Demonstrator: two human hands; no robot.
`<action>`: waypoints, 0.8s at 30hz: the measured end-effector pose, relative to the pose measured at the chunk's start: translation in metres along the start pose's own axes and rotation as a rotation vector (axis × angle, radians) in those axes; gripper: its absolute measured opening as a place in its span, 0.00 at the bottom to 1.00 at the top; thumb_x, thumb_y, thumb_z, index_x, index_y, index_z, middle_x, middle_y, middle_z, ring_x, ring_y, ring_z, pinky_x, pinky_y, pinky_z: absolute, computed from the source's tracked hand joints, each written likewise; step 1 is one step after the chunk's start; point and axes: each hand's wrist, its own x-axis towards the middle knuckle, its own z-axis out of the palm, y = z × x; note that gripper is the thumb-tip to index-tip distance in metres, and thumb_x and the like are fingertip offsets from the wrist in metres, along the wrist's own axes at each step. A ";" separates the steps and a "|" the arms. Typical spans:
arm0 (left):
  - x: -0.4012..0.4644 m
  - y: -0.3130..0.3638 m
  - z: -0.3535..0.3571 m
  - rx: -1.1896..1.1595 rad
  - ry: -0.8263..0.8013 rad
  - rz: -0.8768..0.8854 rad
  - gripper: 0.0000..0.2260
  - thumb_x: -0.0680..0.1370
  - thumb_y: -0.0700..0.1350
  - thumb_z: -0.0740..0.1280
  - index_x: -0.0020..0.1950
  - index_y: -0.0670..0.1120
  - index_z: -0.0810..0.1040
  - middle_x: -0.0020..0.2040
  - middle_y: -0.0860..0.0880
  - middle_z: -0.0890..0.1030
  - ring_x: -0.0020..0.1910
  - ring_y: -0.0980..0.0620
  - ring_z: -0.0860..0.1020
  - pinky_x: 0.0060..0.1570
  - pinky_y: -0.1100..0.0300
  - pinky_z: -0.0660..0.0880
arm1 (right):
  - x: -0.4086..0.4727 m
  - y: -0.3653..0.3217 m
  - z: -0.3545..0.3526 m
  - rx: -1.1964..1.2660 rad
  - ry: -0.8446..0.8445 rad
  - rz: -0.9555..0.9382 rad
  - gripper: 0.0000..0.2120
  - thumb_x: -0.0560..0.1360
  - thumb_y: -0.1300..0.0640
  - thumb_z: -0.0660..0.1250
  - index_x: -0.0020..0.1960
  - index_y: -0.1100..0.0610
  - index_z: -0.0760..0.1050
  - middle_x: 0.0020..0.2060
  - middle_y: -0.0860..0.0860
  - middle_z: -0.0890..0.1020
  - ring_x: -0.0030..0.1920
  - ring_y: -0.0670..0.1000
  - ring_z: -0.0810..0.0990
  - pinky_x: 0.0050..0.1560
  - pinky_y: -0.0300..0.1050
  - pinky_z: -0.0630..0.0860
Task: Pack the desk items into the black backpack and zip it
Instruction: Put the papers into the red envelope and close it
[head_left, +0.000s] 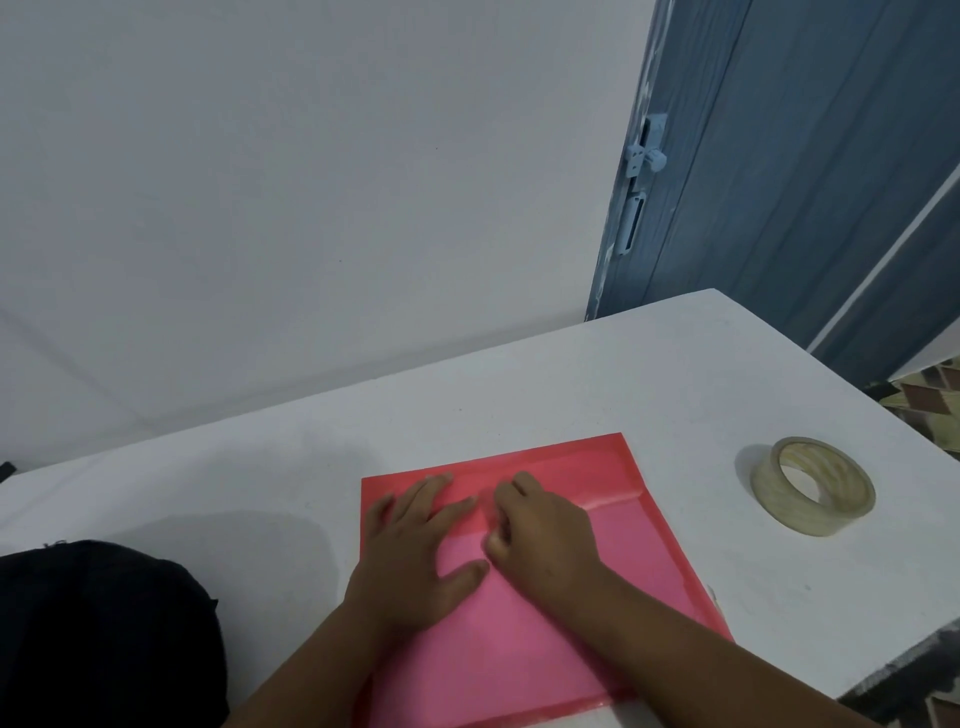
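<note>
A pink plastic document folder (545, 613) lies flat on the white desk (649, 374), its flap end toward the wall and its near end running out of the bottom of the view. Both hands rest on the folder near the flap edge. The left hand (415, 551) lies palm down with fingers straight and spread, pressing the folder's left part and grasping nothing. The right hand (540, 525) sits just beside it, its fingers bent at the knuckles with the tips on the flap; whether they pinch the flap edge or merely press on it cannot be told. The black backpack (104, 634) occupies the lower left corner, near the folder's left side but apart from it, partly cut off by the frame. A roll of clear packing tape (813, 486) lies flat on the desk to the folder's right, well apart from it. Behind the desk stand a white wall (311, 182) and a blue door (779, 182).
</note>
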 end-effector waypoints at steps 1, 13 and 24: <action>0.000 0.000 0.000 -0.011 0.002 -0.003 0.31 0.71 0.68 0.65 0.74 0.62 0.69 0.78 0.53 0.67 0.77 0.51 0.65 0.72 0.43 0.58 | 0.000 -0.002 0.001 -0.020 0.003 0.011 0.07 0.67 0.52 0.68 0.43 0.52 0.73 0.40 0.48 0.74 0.32 0.52 0.74 0.27 0.43 0.59; 0.001 0.017 -0.026 0.021 -0.026 -0.363 0.33 0.66 0.69 0.52 0.66 0.62 0.77 0.74 0.51 0.68 0.76 0.49 0.63 0.68 0.44 0.62 | -0.017 0.029 -0.034 0.697 -0.031 0.197 0.04 0.78 0.56 0.67 0.45 0.49 0.75 0.38 0.48 0.81 0.36 0.41 0.75 0.37 0.35 0.72; -0.058 0.037 -0.045 -0.007 0.086 -0.712 0.33 0.71 0.66 0.67 0.74 0.55 0.70 0.78 0.48 0.63 0.77 0.43 0.59 0.68 0.38 0.63 | -0.067 0.066 -0.059 0.066 0.065 0.438 0.24 0.70 0.43 0.71 0.64 0.46 0.71 0.63 0.46 0.72 0.65 0.52 0.69 0.61 0.53 0.68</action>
